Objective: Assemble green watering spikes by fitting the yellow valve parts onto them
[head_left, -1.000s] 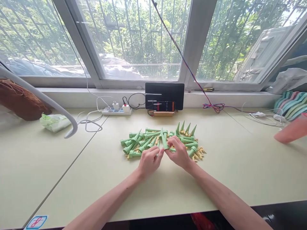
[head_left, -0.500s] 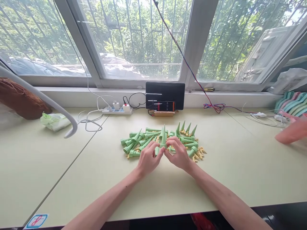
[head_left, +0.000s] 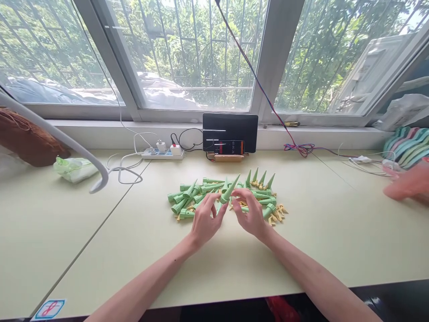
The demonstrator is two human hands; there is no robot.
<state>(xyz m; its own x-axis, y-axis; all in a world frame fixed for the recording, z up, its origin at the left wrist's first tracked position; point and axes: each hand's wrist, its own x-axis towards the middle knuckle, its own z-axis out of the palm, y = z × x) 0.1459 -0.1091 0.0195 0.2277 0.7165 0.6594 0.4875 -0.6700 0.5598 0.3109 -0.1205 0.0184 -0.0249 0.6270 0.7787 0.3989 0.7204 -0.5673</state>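
Observation:
Between thumb and fingers of my left hand (head_left: 207, 218) is a green plastic watering spike (head_left: 229, 190), its point tilted up and to the right. My right hand (head_left: 250, 213) hovers just right of it, thumb and fingers curled but apart, with nothing seen in them. More green spikes (head_left: 182, 203) lie in a loose pile behind and on both sides of my hands. Several others (head_left: 256, 175) stand point up at the back right of the pile. Small yellow plastic pieces (head_left: 277, 215) are scattered among and beside the spikes. My hands hide part of the pile.
A dark tablet (head_left: 230, 127) and a phone (head_left: 231, 146) with a timer lean at the back. To their left is a power strip (head_left: 162, 154) with cables. A white curved arm (head_left: 80, 150) and a green packet (head_left: 75, 169) are at left, a pink bag (head_left: 410, 181) at right.
The spike has tipped from upright to leaning right. My right hand has let go of it and its fingers have drawn slightly away, while my left hand keeps its hold.

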